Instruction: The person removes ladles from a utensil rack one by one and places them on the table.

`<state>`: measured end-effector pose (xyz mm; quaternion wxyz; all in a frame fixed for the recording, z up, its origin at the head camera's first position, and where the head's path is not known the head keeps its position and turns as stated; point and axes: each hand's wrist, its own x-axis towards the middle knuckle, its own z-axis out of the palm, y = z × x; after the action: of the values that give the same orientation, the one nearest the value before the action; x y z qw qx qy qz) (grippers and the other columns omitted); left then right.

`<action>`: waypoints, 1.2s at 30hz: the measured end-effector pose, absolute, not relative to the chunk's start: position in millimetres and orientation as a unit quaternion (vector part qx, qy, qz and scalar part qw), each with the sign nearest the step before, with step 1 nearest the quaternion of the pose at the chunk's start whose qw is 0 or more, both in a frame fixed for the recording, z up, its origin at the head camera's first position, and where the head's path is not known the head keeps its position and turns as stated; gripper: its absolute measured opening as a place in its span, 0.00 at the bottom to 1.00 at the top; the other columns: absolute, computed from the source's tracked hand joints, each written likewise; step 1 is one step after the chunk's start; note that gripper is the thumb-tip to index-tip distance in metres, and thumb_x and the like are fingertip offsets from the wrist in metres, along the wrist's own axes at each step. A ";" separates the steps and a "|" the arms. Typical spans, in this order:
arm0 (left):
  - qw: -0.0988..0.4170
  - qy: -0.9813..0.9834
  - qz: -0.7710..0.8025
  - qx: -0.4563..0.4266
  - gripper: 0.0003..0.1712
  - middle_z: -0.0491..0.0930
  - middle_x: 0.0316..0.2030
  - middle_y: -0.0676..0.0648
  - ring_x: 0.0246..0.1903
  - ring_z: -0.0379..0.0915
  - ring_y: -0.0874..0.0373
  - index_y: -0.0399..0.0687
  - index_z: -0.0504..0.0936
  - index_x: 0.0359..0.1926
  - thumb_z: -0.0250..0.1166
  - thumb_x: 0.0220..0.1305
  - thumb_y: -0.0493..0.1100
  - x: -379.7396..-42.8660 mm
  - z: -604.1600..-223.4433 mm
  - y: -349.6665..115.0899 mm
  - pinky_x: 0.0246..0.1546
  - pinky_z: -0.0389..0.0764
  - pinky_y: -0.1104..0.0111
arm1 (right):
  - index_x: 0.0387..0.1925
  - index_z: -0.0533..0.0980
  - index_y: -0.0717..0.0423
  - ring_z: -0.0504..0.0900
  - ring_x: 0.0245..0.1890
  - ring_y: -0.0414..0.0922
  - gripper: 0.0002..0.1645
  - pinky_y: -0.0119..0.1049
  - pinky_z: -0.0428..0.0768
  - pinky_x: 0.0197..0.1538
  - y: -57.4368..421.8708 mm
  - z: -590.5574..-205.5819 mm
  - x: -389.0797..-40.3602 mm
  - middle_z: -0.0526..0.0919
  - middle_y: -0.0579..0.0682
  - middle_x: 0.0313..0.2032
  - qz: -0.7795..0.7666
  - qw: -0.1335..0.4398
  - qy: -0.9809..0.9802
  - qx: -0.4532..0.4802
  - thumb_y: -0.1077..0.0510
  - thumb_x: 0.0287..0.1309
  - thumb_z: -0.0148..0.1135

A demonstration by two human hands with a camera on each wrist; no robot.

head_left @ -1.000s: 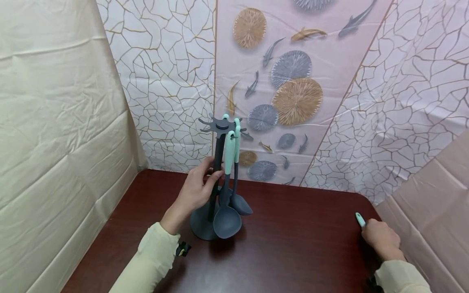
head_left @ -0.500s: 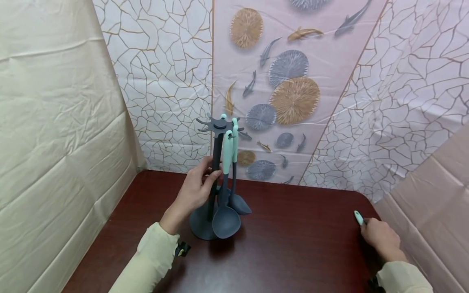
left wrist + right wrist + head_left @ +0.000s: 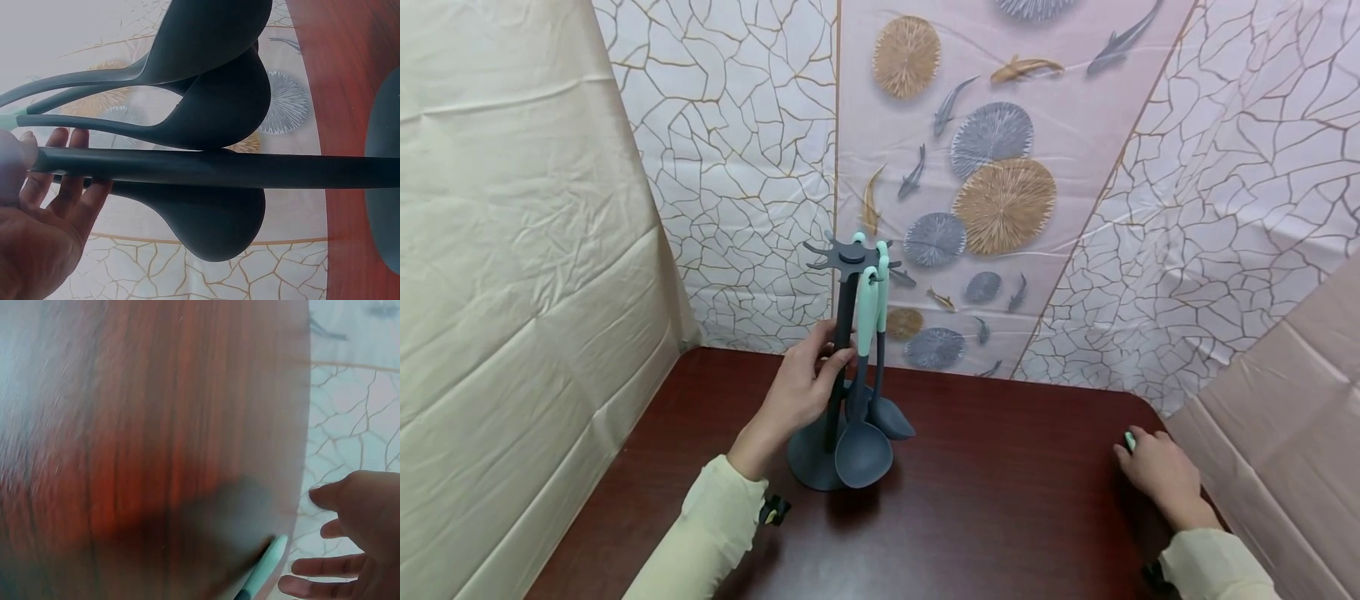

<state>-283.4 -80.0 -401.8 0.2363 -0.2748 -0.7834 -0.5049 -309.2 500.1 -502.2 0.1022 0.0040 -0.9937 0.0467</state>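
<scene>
My left hand [image 3: 797, 387] grips the black post [image 3: 846, 312] of a utensil stand, thumb on the near side. From the stand's top [image 3: 852, 257] hang several dark utensils with mint handles, among them a ladle [image 3: 864, 457] in front and a pointed-bowl utensil [image 3: 892, 418] behind it. The left wrist view shows fingers behind the post and another dark bowl [image 3: 219, 228] beside it. At the table's right, my right hand [image 3: 1165, 475] is over a utensil's mint handle [image 3: 269, 562], thumb and fingers spread and apart from it in the right wrist view. The utensil's head is hidden.
The stand's round base [image 3: 812, 462] rests on the dark red table [image 3: 1000, 483]. A patterned cloth [image 3: 1000, 333] hangs behind the table's back edge. Beige cloth [image 3: 527, 333] closes the left side, and a pinkish cloth [image 3: 1285, 433] the right.
My right hand has moved forward and left over the mint handle, leaving only its tip showing in the head view, and its thumb has spread out. The left hand keeps its hold on the post.
</scene>
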 end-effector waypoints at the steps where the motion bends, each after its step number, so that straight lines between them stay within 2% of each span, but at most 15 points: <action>1: 0.236 -0.784 -0.505 -0.274 0.16 0.87 0.49 0.44 0.47 0.87 0.47 0.48 0.75 0.65 0.60 0.82 0.42 -283.6 -402.0 -79.9 0.48 0.87 0.50 | 0.61 0.73 0.76 0.76 0.50 0.76 0.33 0.72 0.77 0.47 496.4 -501.0 -309.7 0.77 0.82 0.50 0.043 0.104 -0.994 0.006 0.50 0.70 0.63; 7: 0.230 -0.785 -0.507 -0.273 0.17 0.87 0.48 0.44 0.48 0.87 0.47 0.48 0.74 0.66 0.60 0.82 0.42 -284.2 -402.3 -79.8 0.49 0.88 0.51 | 0.66 0.71 0.73 0.77 0.46 0.80 0.40 0.72 0.78 0.37 475.5 -494.8 -310.7 0.73 0.83 0.53 0.043 0.110 -0.993 -0.001 0.41 0.74 0.61; 11: 0.229 -0.784 -0.508 -0.274 0.17 0.87 0.48 0.44 0.48 0.87 0.45 0.48 0.74 0.66 0.60 0.82 0.42 -284.0 -401.9 -80.0 0.49 0.88 0.51 | 0.67 0.70 0.72 0.77 0.44 0.80 0.41 0.69 0.79 0.31 466.6 -493.3 -312.0 0.72 0.84 0.53 0.048 0.121 -0.991 0.013 0.41 0.73 0.61; 15: 0.228 -0.784 -0.509 -0.274 0.17 0.87 0.48 0.43 0.48 0.87 0.46 0.47 0.74 0.66 0.59 0.82 0.42 -283.7 -401.8 -79.5 0.49 0.88 0.51 | 0.69 0.70 0.71 0.77 0.44 0.79 0.42 0.67 0.79 0.29 461.3 -491.8 -312.8 0.72 0.84 0.54 0.049 0.117 -0.992 0.016 0.39 0.74 0.60; 18: 0.228 -0.785 -0.507 -0.273 0.17 0.87 0.47 0.43 0.47 0.87 0.48 0.47 0.73 0.66 0.59 0.82 0.42 -283.1 -401.9 -79.1 0.48 0.88 0.52 | 0.71 0.69 0.69 0.76 0.46 0.79 0.44 0.67 0.79 0.31 457.5 -490.3 -312.7 0.71 0.83 0.56 0.060 0.107 -0.992 0.014 0.36 0.75 0.59; 26: 0.226 -0.786 -0.508 -0.269 0.16 0.87 0.45 0.44 0.46 0.87 0.45 0.48 0.74 0.65 0.59 0.82 0.42 -282.6 -403.6 -80.7 0.47 0.88 0.52 | 0.73 0.68 0.68 0.74 0.51 0.80 0.48 0.69 0.80 0.35 443.0 -486.8 -312.3 0.70 0.82 0.59 0.078 0.111 -0.990 0.029 0.31 0.76 0.54; 31: 0.230 -0.785 -0.507 -0.272 0.16 0.87 0.46 0.44 0.46 0.87 0.51 0.46 0.74 0.65 0.59 0.82 0.42 -283.0 -403.6 -81.3 0.46 0.88 0.53 | 0.74 0.68 0.66 0.72 0.55 0.80 0.50 0.73 0.78 0.41 433.0 -483.7 -312.0 0.71 0.80 0.63 0.072 0.122 -0.989 0.041 0.28 0.76 0.51; 36: 0.230 -0.783 -0.509 -0.274 0.17 0.86 0.49 0.45 0.48 0.87 0.49 0.47 0.74 0.66 0.59 0.82 0.42 -284.0 -402.9 -80.2 0.47 0.88 0.52 | 0.75 0.68 0.64 0.70 0.59 0.79 0.50 0.76 0.75 0.46 424.9 -484.1 -313.6 0.70 0.77 0.66 0.072 0.137 -0.986 0.062 0.28 0.75 0.52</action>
<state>-284.0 -80.2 -402.9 0.2295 -0.2739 -0.7833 -0.5087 -313.6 424.9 -484.1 0.1373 0.0621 -0.9860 0.0720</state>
